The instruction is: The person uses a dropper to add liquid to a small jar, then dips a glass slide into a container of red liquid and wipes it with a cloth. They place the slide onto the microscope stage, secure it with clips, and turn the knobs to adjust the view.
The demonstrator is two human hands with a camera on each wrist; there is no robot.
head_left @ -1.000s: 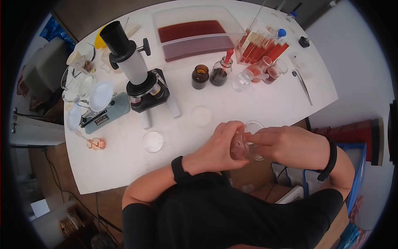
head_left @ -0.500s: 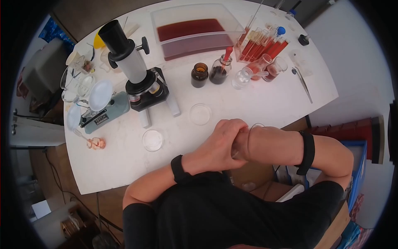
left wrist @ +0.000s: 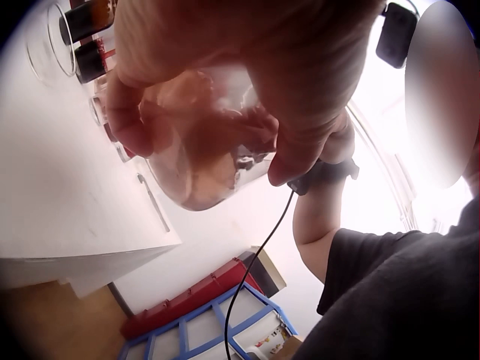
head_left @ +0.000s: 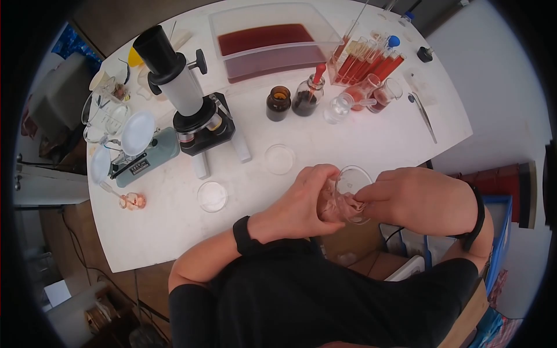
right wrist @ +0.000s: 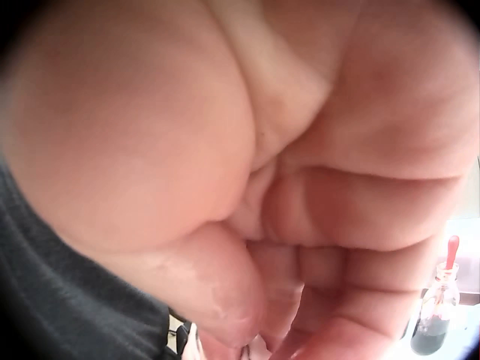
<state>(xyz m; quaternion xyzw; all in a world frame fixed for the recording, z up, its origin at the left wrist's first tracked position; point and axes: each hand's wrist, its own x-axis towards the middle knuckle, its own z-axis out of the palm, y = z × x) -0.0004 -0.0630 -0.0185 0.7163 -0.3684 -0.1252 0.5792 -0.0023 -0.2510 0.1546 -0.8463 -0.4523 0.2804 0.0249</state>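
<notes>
My left hand [head_left: 293, 207] grips a clear glass beaker [head_left: 350, 170] from the side, tilted so its mouth faces right, just past the table's near edge. In the left wrist view, thumb and fingers wrap the rounded glass [left wrist: 199, 187], with reddish-brown shapes showing through it. My right hand [head_left: 420, 200] has its fingertips inside the beaker's mouth, where they meet crumpled pinkish material [head_left: 350, 204]. In the right wrist view the fingers are curled and the thumb [right wrist: 232, 307] bends in against them; most of what they pinch is hidden.
Two shallow glass dishes [head_left: 212, 197] lie left of my hands. Behind them stand a microscope [head_left: 191, 104], a balance [head_left: 148, 156], a brown bottle [head_left: 278, 103], a dropper bottle [head_left: 307, 95], a rack of red test tubes [head_left: 362, 61] and a plastic tub [head_left: 272, 43]. Tweezers [head_left: 426, 119] lie far right.
Half a second ago my right hand reached deep into the beaker; now it is drawn back to the right, fingertips at the mouth. My left hand keeps its grip throughout.
</notes>
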